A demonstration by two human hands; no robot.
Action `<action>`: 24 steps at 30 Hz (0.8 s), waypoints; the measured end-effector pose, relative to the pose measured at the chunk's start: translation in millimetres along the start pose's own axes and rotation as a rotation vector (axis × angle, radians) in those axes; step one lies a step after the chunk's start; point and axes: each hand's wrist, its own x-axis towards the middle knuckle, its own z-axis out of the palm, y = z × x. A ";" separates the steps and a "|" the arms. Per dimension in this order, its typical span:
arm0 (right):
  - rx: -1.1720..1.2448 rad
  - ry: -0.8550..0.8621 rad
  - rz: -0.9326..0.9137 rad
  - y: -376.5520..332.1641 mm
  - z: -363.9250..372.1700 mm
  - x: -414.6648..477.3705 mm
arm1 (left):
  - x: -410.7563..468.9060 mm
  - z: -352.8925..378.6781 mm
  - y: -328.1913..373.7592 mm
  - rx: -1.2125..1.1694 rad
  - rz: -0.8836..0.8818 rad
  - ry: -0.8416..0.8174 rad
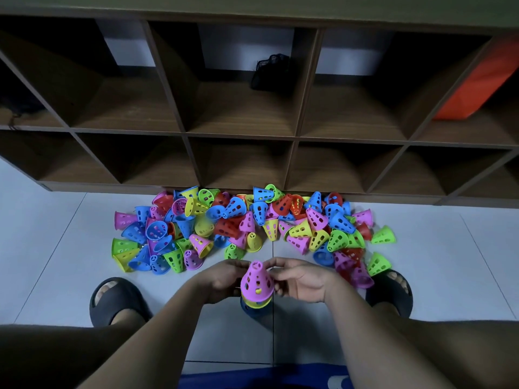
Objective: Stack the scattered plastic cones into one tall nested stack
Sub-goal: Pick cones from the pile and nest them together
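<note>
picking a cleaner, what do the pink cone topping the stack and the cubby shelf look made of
Pink perforated cone: likely moulded plastic, smooth, uniform colour, clean-edged holes. Dark brown cubby shelf: matt wood-grain streaks, probably laminate board or wood.

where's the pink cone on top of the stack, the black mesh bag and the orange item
pink cone (pixel 257 282), head view, on its holed side wall
black mesh bag (pixel 271 71), head view, on its middle
orange item (pixel 477 80), head view, on its flat face

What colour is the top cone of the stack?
The top cone is pink; head view.
</note>
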 end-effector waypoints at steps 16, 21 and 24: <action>-0.110 0.194 0.159 30.9 -12.1 19.4 | -5.0 -4.8 -18.1 0.175 -0.069 0.206; -0.091 0.292 0.114 27.8 -23.8 31.0 | 8.3 -13.4 -21.7 0.164 -0.084 0.255; -0.096 0.464 0.040 19.4 -40.5 42.8 | 19.4 -23.7 -16.7 0.168 -0.083 0.311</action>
